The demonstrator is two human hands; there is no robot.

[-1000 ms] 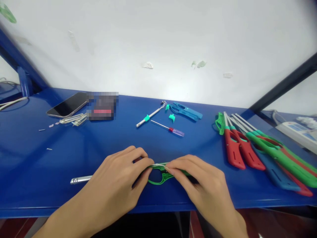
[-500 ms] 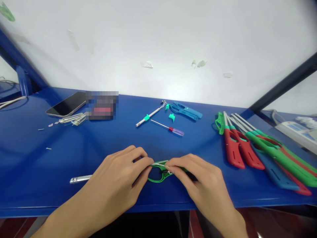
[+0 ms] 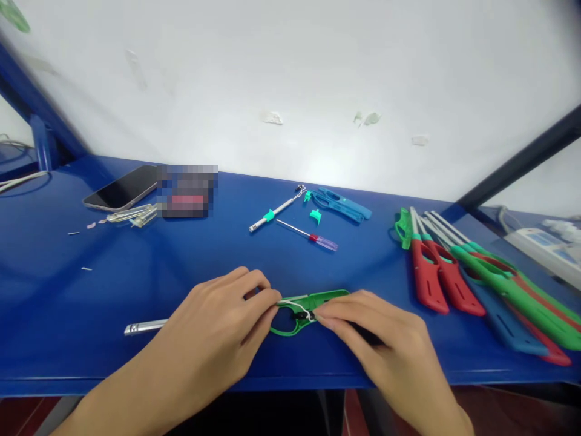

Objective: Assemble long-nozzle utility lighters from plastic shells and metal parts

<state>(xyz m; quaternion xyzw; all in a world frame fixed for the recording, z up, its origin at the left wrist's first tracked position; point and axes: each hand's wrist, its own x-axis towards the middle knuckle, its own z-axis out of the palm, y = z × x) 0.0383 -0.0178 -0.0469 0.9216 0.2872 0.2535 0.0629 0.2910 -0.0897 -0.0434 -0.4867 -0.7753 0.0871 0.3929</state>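
Note:
An open green lighter casing [image 3: 324, 298] lies between my hands near the table's front edge, its trigger loop facing me. My left hand [image 3: 227, 321] is closed around the front of this lighter, and its silver metal tube [image 3: 145, 327] sticks out on the left. From my left fingertips a thin white wire [image 3: 295, 304] runs slackly to the right, over a small black part [image 3: 300, 315] in the casing. At the wire's curled end my right hand [image 3: 376, 339] pinches with thumb and forefinger, covering the casing's handle end.
Behind my hands lie a screwdriver [image 3: 313, 237], a metal tube with wires [image 3: 276, 213] and blue casing halves [image 3: 342, 204]. Several assembled lighters [image 3: 429, 278] are piled at the right, beside a power strip [image 3: 544, 245]. A phone [image 3: 122, 188] and clear pieces [image 3: 131, 215] lie at the left.
My right hand has shifted slightly right and down, uncovering more of the green casing. The white wire, straight before, now hangs in a slack curve. My left hand has barely moved.

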